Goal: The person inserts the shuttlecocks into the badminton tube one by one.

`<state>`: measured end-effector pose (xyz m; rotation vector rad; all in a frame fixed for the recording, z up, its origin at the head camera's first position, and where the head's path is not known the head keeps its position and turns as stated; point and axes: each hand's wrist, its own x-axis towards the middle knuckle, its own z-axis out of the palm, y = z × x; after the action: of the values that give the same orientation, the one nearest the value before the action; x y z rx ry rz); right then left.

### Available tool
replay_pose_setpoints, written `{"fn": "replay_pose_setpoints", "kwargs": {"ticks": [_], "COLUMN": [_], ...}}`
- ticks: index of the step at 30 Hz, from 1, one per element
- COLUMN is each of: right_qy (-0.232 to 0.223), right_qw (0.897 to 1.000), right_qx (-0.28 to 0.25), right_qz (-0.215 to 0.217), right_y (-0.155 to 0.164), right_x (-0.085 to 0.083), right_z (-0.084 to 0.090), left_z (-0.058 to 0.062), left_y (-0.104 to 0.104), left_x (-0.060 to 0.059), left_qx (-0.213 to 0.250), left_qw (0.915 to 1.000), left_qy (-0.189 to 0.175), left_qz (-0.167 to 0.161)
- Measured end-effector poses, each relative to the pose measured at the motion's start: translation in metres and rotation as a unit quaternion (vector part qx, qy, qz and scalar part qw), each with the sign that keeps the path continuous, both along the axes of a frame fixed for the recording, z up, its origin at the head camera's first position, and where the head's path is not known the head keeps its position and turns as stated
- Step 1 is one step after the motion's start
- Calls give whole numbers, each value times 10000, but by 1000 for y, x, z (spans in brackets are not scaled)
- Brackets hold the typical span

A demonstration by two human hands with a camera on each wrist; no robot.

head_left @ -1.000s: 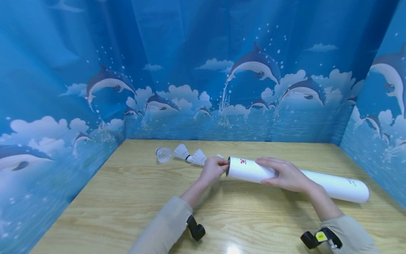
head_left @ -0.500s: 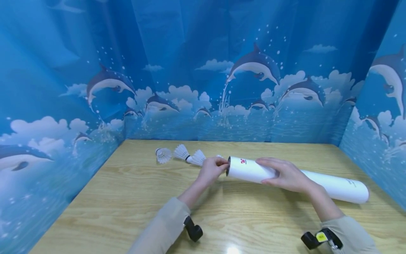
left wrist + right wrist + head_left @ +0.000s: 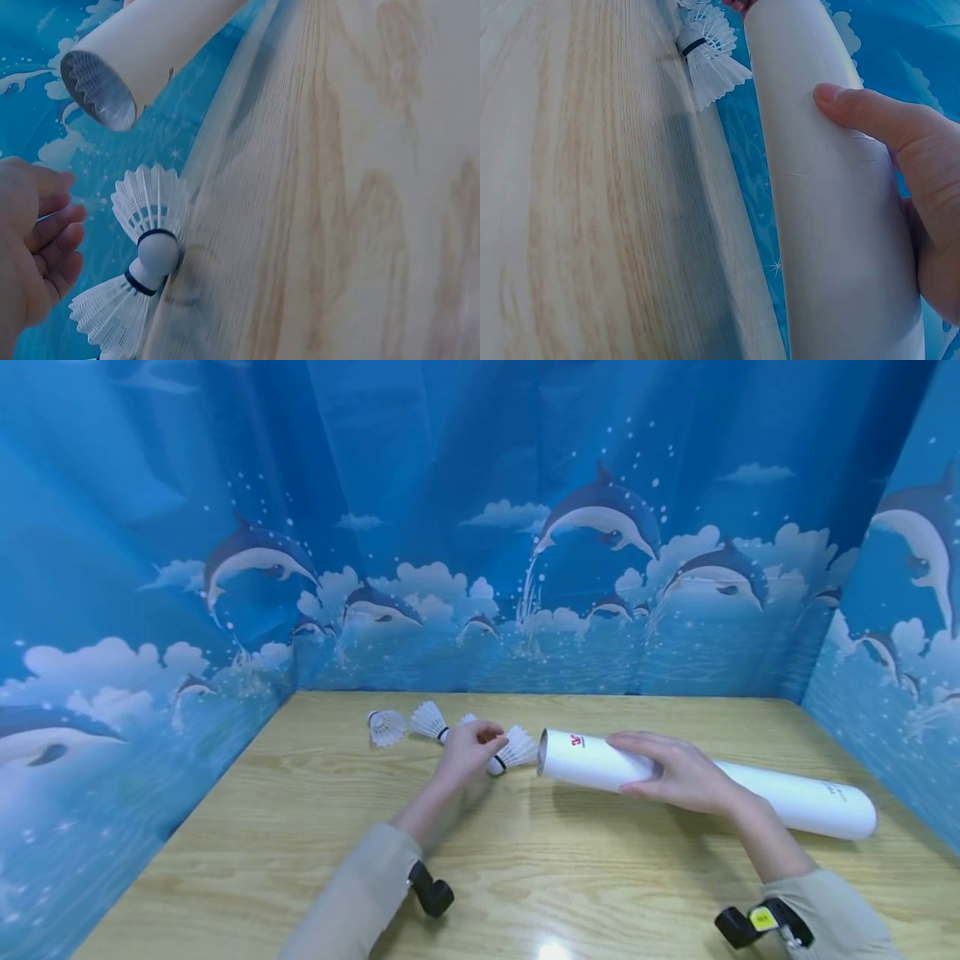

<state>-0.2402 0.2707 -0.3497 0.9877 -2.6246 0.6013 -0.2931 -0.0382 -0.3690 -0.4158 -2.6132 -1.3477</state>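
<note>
My right hand grips a long white shuttlecock tube, thumb and fingers round its left part. The tube's mouth faces left, raised above the table, while its right end is low. In the left wrist view, a jagged skirt edge shows inside the tube. My left hand hovers over the shuttlecocks with loosely curled fingers and holds nothing. Just right of it lies a white shuttlecock with a black band, its skirt towards the tube. Another shuttlecock touches it cork to cork, partly hidden by the hand in the head view.
Farther left on the wooden table lie a shuttlecock on its side and one more shuttlecock at the row's end. A blue dolphin-print curtain stands behind the table and along both sides.
My left hand has drawn back leftward from the tube's mouth to above the shuttlecocks, uncovering the nearest one. The right hand and the tube have stayed almost in place.
</note>
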Motion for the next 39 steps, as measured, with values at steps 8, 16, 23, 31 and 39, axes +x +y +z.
{"fn": "replay_pose_setpoints", "kwargs": {"ticks": [8,16,23,31,39], "right_qy": [-44,-80,-25,-94,-50], "right_qw": [10000,10000,10000,9999,9999], "right_qx": [11,30,39,55,53], "right_qz": [-25,-49,-78,-119,-130], "right_y": [2,3,4,2,2], "right_x": [0,0,0,1,2], "right_z": [-1,-1,-2,-1,-1], "left_z": [1,1,-4,-7,-7], "left_y": [0,7,13,16,16], "left_x": [-16,-29,-35,-39,-39], "left_qx": [-677,-1156,-1216,-1587,-1667], "left_qw": [9972,9910,9878,9813,9816], "left_qy": [-164,-520,-765,-674,-378], "left_qz": [-288,-440,-607,-855,-856]}}
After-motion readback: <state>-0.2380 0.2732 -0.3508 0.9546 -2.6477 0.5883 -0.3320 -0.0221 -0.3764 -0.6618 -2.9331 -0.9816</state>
